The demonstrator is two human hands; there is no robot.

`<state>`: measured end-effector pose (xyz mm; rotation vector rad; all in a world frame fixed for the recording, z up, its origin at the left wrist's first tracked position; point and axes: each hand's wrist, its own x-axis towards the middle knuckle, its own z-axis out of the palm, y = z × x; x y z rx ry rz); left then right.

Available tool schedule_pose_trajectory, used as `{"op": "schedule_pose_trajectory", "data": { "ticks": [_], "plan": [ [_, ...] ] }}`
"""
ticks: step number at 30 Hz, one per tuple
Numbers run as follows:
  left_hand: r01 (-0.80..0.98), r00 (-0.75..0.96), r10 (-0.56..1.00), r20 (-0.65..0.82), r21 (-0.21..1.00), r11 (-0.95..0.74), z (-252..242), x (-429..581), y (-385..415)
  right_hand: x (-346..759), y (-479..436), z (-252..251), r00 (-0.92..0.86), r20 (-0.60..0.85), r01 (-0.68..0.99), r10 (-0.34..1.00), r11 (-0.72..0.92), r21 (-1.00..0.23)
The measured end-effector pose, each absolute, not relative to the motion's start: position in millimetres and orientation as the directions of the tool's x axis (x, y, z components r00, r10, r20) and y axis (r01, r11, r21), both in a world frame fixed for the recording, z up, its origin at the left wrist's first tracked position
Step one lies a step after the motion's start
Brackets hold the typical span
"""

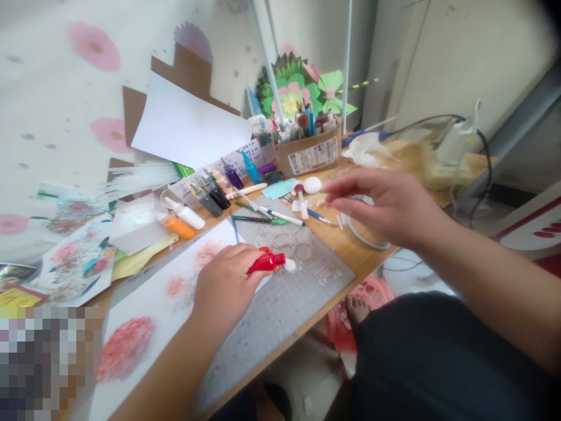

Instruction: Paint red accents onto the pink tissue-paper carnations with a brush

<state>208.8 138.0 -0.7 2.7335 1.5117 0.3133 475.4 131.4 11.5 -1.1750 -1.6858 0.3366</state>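
Note:
My left hand (232, 278) is wrapped round a small red paint bottle (266, 263), tilted nearly on its side, its neck pointing right. A small white blob (290, 265) shows just beyond the neck; I cannot tell what it is. Under the hand lies a white sheet (135, 298) with blurry red flower patches. Beyond the bottle, a clear plastic palette (287, 240) sits on the grey cutting mat (263, 333). My right hand (372, 202) hovers over the table's right side, thumb and fingers apart, holding nothing visible. Left of its fingertips is a white round pad (312, 185).
Paint bottles, including an orange one (179, 228) and a blue one (250, 168), line the back. Pens and a blue brush (321, 217) lie near the palette. A cardboard box (307, 153) holds brushes. A power strip (451, 149) with cables stands at right.

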Motion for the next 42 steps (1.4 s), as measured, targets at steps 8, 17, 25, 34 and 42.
{"op": "schedule_pose_trajectory", "data": {
  "ticks": [8, 17, 25, 34, 42],
  "plan": [
    [0.852, 0.506, 0.848, 0.157, 0.062, -0.520, 0, 210, 138, 475, 129, 13, -0.006, 0.563, 0.535, 0.827, 0.478, -0.696],
    [0.805, 0.422, 0.842, 0.336, 0.289, -0.518, -5, 201, 139, 483, 136, 4, 0.020, 0.561, 0.640, 0.827, 0.421, -0.643],
    [0.794, 0.291, 0.897, 0.333, 0.438, -0.421, -6, 194, 138, 483, 148, -8, 0.018, 0.481, 0.778, 0.877, 0.290, -0.558],
    [0.762, 0.324, 0.904, 0.278, 0.490, -0.424, -6, 191, 137, 470, 158, -7, -0.194, 0.304, 0.905, 0.933, 0.290, -0.310],
    [0.726, 0.362, 0.894, 0.265, 0.521, -0.448, -6, 193, 134, 448, 171, -14, -0.240, 0.090, 0.966, 0.967, 0.247, -0.077]
  ]
}}
